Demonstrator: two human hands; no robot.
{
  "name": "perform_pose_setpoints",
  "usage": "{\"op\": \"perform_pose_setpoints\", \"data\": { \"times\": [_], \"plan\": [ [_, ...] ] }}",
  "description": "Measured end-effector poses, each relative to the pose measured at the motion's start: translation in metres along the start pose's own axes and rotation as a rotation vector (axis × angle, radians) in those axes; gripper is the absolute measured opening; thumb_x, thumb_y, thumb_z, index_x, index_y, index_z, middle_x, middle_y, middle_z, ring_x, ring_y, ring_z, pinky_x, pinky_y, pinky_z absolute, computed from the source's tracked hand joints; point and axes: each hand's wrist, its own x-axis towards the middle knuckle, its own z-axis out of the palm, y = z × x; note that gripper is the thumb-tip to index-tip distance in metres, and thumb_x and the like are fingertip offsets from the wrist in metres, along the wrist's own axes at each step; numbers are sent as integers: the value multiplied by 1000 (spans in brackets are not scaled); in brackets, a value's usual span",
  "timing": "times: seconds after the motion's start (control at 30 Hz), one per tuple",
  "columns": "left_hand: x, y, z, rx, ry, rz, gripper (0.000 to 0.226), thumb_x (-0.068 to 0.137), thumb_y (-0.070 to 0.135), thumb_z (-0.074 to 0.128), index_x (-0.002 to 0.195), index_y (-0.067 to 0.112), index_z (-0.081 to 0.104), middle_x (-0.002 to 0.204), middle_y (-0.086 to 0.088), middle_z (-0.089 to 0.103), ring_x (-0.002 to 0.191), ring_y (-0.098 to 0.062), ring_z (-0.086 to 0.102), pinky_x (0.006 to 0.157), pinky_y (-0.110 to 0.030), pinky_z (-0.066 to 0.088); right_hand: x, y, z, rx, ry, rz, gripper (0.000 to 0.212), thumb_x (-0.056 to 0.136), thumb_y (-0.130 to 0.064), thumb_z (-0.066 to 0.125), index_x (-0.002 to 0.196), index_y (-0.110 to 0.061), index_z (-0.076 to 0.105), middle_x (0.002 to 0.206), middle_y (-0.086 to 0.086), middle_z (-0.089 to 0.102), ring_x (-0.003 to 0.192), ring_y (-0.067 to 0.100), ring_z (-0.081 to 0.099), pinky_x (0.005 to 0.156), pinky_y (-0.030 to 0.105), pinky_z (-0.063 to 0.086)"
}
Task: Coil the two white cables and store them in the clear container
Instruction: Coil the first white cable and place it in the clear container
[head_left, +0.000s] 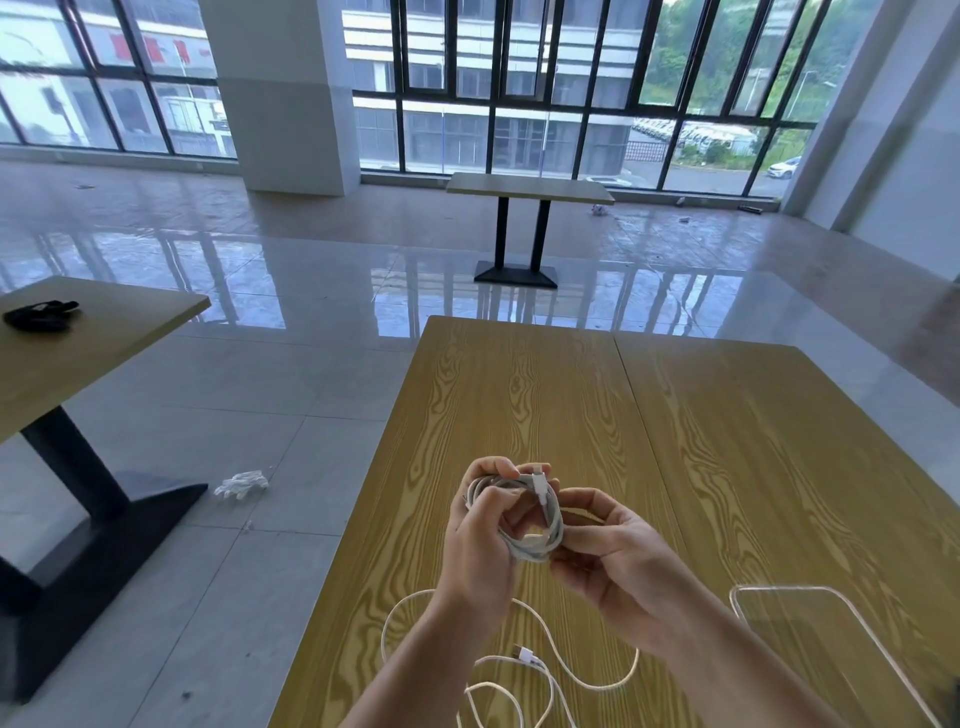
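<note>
A loose white cable (519, 670) lies uncoiled on the wooden tabletop (727, 441) at the near edge, below the forearms. The clear container (810, 623) sits on the tabletop to the right, just beside the right forearm. Above the tabletop, both hands hold a coiled white cable (537, 519): the left hand (480, 540) grips the coil's left side, and the right hand (618, 556) pinches its right side, fingers curled. Farther off, a second table (530, 188) stands by the windows.
</note>
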Motion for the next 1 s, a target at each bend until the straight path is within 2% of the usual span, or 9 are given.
{"op": "perform_pose_setpoints", "data": {
  "times": [0.13,0.23,0.33,0.43,0.57,0.63,0.8,0.9,1.0],
  "plan": [
    [-1,0,0,163,-2,31,20,74,6,50,88,14,61,102,-17,73,84,-27,70,69,-34,56,0,-1,-5,-33,-2,-41,34,87,5,50,119,-4,59,87,20,71,67,25,67,55,34,56],
    [-1,0,2,226,-43,24,15,74,6,51,84,14,59,97,-12,72,80,-22,68,67,-32,56,-1,0,-3,-327,41,-195,25,87,-17,67,111,-25,66,87,11,78,71,23,72,62,35,56],
    [-1,-2,4,234,-76,-13,16,73,4,49,84,12,58,108,-19,69,87,-28,67,73,-40,56,0,3,1,-612,122,-343,18,82,-36,81,93,-40,67,81,4,80,68,19,76,63,32,60],
    [-2,-5,8,233,-96,-27,16,74,1,48,82,12,57,101,-21,66,85,-33,65,74,-42,53,3,10,-1,-825,196,-523,13,88,-38,74,92,-42,62,70,-9,78,55,6,71,46,16,48],
    [0,-8,6,203,-97,-30,17,75,-2,46,81,9,56,94,-21,66,85,-34,68,72,-37,56,5,21,-3,-992,248,-778,16,91,-28,70,89,-42,62,79,-19,73,71,-3,70,53,11,50],
    [1,-8,3,187,-95,-45,17,74,-3,45,83,8,56,95,-22,68,87,-35,70,72,-37,58,7,22,-4,-1045,318,-846,14,89,-26,72,85,-33,61,84,-17,65,79,4,66,58,18,53],
    [7,-2,-10,270,-86,-61,21,72,2,47,80,16,61,110,-21,73,106,-40,68,92,-49,54,7,15,-8,-945,355,-774,21,86,-20,76,77,-29,59,80,-8,68,78,10,68,65,24,58],
    [9,2,-10,263,-135,-89,23,72,4,47,78,20,63,112,-16,74,109,-32,68,96,-42,51,5,6,-7,-668,221,-526,19,91,-18,72,77,-25,61,78,-3,75,72,20,75,60,39,64],
    [9,0,-11,146,-196,-147,21,73,0,47,83,11,61,113,-20,72,106,-34,69,91,-40,55,5,1,-8,-538,71,-362,20,88,-28,73,97,-15,60,84,6,80,72,26,77,55,37,60]
  ]
}}
